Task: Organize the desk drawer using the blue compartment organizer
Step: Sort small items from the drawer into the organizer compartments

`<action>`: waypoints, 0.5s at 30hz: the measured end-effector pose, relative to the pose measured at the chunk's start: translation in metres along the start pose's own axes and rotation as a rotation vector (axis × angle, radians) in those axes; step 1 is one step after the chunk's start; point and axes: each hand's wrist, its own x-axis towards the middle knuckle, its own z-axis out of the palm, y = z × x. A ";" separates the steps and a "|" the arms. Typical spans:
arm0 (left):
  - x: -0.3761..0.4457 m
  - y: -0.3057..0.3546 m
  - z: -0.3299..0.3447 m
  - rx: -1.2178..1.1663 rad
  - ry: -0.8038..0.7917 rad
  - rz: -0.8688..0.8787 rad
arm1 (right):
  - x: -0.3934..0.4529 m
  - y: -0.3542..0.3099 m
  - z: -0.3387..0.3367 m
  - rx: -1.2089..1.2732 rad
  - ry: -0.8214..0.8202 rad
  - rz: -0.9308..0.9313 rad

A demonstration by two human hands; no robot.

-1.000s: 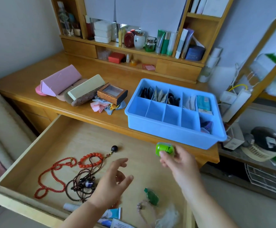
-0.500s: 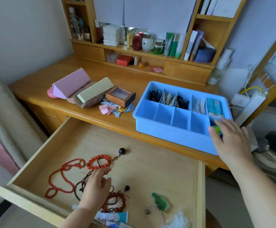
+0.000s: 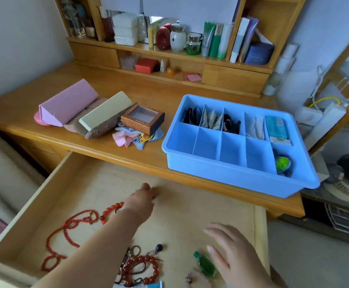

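Organizer (image 3: pixel 227 173): on the desk (image 3: pixel 86 142) above the open drawer (image 3: pixel 190 204); a green item (image 3: pixel 282 162) sits in its near right compartment.
My left hand (image 3: pixel 143 197): reaching deep into the drawer past red beads (image 3: pixel 72 225); grip hidden, cannot tell.
My right hand (image 3: pixel 233 252): fingers spread, empty, over a green bottle (image 3: pixel 205 266).

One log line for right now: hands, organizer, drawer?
left hand: reaching into drawer | right hand: open above green bottle | organizer: on desk
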 end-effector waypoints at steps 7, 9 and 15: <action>-0.044 0.040 -0.010 -0.674 0.030 -0.003 | 0.024 -0.026 0.009 0.527 -0.116 0.333; -0.067 0.055 -0.016 -1.078 -0.081 0.009 | 0.033 -0.035 0.006 0.763 -0.174 0.431; -0.105 0.073 -0.021 -1.386 0.123 -0.070 | 0.028 -0.040 -0.013 0.816 -0.167 0.434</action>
